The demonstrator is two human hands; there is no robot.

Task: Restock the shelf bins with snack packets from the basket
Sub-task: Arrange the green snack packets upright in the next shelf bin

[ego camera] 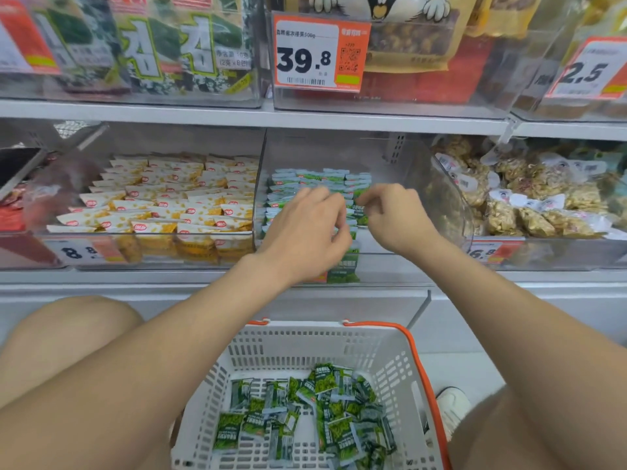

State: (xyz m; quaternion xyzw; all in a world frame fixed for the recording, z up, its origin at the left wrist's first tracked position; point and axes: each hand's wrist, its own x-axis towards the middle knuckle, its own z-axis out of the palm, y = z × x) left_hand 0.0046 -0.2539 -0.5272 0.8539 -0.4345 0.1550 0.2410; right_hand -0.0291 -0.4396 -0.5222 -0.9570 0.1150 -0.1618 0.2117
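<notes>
A clear shelf bin [390, 157] in the middle row holds rows of green snack packets [305, 178]. Both hands are inside it. My left hand [305, 232] lies palm down over the front rows with its fingers curled; what is under the palm is hidden. My right hand [390, 215] is just to its right, thumb and fingers pinched at the edge of a green packet [359, 213]. A white plastic basket [390, 361] with orange handles stands on the floor between my knees. Several loose green packets [325, 381] lie in it.
Left of the green bin is a bin of yellow-and-white packets [169, 195]. To the right, a bin holds clear bags of nut clusters [529, 205]. The shelf above carries seaweed packs [152, 45] and a 39.8 price tag [319, 52]. My shoe [453, 405] is beside the basket.
</notes>
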